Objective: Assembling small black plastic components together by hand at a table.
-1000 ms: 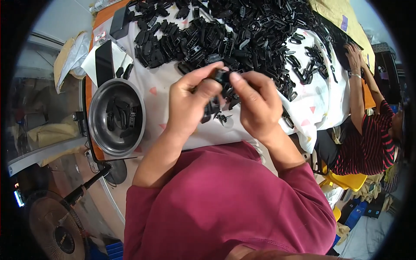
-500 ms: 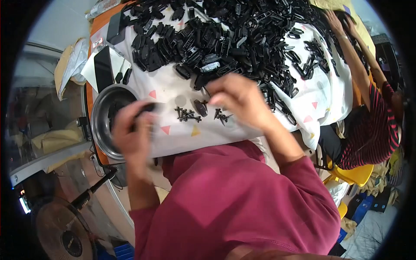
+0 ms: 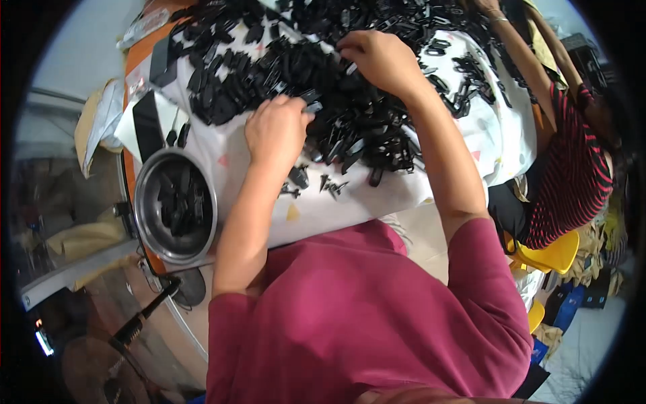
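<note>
Left hand (image 3: 276,131): back uppermost, fingers bent and directed far; the left forearm (image 3: 245,225) leans slightly right. Right hand (image 3: 387,62): farther out, wrist angled, fingers curled leftward; the right forearm (image 3: 445,148) slants from near right to far left.

On the counter (image 3: 140,50), we list: one cloth (image 3: 390,202), spread over it. On the cloth, from the middle back and out to the right, a pile of parts (image 3: 363,131). Before the pile, toward our near edge, a cluster of screws (image 3: 332,186). At left, one bowl (image 3: 180,250), further parts (image 3: 178,210) inside. Behind the bowl, a slab (image 3: 148,124) on a sheet (image 3: 168,112); behind these, a block (image 3: 162,62).
</note>
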{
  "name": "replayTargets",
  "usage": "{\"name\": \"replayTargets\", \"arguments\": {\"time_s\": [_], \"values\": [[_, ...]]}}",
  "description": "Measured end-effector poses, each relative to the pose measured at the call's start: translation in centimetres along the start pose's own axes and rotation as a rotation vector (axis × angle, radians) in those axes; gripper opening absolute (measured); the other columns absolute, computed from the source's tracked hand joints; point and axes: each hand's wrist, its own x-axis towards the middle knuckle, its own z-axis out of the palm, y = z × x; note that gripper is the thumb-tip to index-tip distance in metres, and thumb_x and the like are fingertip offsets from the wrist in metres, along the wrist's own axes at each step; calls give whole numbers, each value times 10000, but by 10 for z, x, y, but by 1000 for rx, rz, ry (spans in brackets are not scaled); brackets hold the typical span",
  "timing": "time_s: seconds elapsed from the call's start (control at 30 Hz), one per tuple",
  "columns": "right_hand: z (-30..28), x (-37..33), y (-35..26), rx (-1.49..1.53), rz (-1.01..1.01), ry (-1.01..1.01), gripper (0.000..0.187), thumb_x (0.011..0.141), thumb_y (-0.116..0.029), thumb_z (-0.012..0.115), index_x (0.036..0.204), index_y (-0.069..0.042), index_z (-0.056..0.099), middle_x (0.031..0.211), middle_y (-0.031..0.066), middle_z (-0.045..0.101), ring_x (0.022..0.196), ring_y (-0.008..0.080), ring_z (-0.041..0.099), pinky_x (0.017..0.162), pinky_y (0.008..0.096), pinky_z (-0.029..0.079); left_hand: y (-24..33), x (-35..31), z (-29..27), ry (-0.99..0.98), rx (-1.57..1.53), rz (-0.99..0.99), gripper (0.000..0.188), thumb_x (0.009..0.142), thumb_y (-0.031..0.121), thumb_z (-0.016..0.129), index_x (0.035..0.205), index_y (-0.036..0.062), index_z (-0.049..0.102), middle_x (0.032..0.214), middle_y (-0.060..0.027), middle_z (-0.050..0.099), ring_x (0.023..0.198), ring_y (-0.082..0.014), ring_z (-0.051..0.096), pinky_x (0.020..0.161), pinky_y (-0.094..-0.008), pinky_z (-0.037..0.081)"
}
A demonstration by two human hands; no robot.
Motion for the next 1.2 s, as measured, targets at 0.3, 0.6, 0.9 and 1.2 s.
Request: {"name": "replayTargets", "arguments": {"time_s": [0.3,0.6,0.9,1.2], "values": [[26,-56,-10,-66,-345,-213,260,655,-135,670,906,-78,634,962,42,553,921,229,491,755,328,445,-39,-3,-22,43,-2042,-601,205,780,124,640,951,51,553,872,-14,588,716,-104,519,605,-221,419],[-19,-61,-30,1278,133,-129,283,884,-168,499,1130,-30,517,737,17,566,523,45,467,423,159,348,6,23,-55,105,-1075,-146,321,726,63,690,1035,29,609,817,11,602,708,-48,519,666,-176,441],[-20,-72,-37,1478,200,-70,116,817,-114,598,857,-5,588,710,15,571,451,25,389,370,160,257,22,-1,-52,155,-940,109,288,670,11,710,948,27,636,841,-53,611,707,-83,553,618,-200,450],[-15,-77,-47,1377,408,-215,97,800,-107,621,791,-14,597,639,-9,519,450,23,381,373,170,261,22,-17,-25,21,-1404,-223,305,756,75,668,1035,-20,589,863,-24,620,795,-60,545,667,-180,443]]}}
